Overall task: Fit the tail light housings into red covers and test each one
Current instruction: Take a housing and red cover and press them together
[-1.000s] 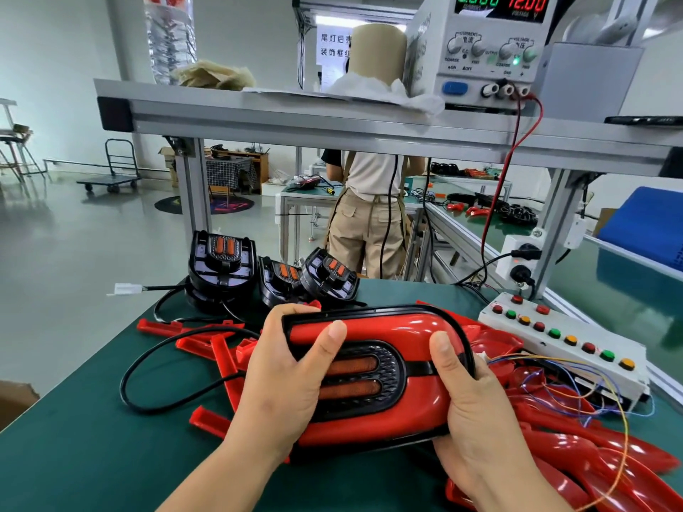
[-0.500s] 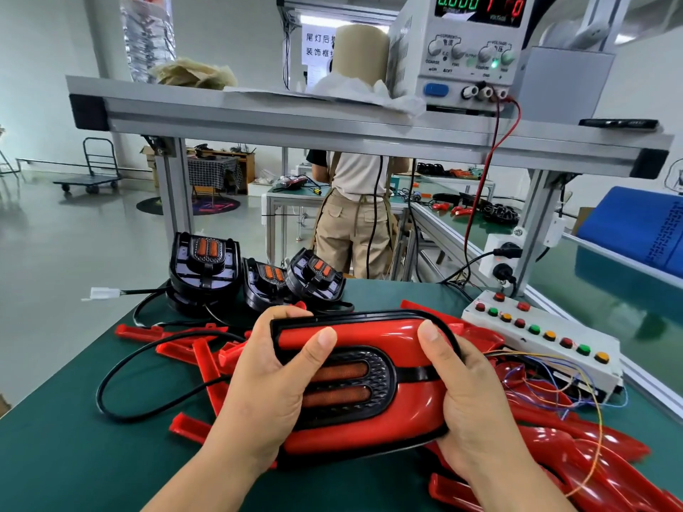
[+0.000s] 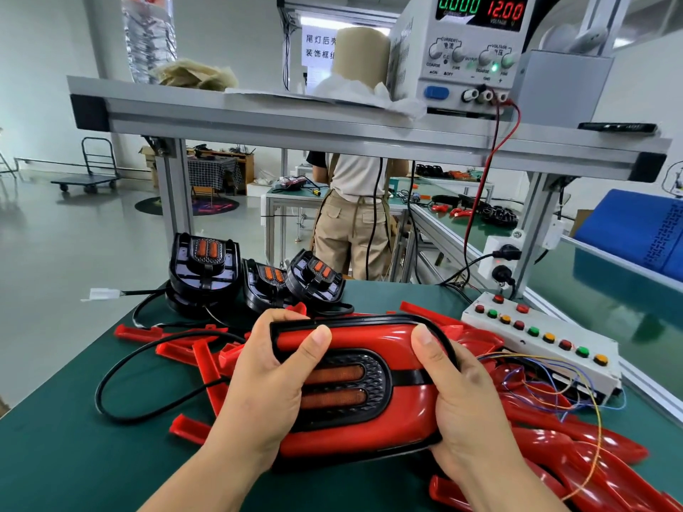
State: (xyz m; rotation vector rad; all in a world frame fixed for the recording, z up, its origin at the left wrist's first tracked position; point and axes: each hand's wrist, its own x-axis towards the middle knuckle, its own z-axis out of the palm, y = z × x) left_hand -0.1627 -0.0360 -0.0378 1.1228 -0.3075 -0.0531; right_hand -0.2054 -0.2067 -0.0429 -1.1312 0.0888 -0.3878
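Both hands hold one tail light (image 3: 364, 386) above the green table: a black housing with two orange lamp strips set inside a glossy red cover. My left hand (image 3: 269, 386) grips its left end, thumb on the front face. My right hand (image 3: 456, 393) grips the right end, thumb pressed on the red cover near the black rim. A black cable (image 3: 155, 367) loops away to the left. Three bare black housings (image 3: 258, 279) stand at the back of the table. Loose red covers (image 3: 576, 445) lie heaped to the right and under the held light.
A white button box (image 3: 543, 336) with red, green and yellow buttons and thin coloured wires sits at right. A power supply (image 3: 476, 49) reading 12.00 stands on the metal shelf (image 3: 295, 120) overhead. A person stands behind the bench. The table's left edge drops to the floor.
Both hands keep the same grip on the tail light. The view shifted slightly left then back; the light stays held in front of me.
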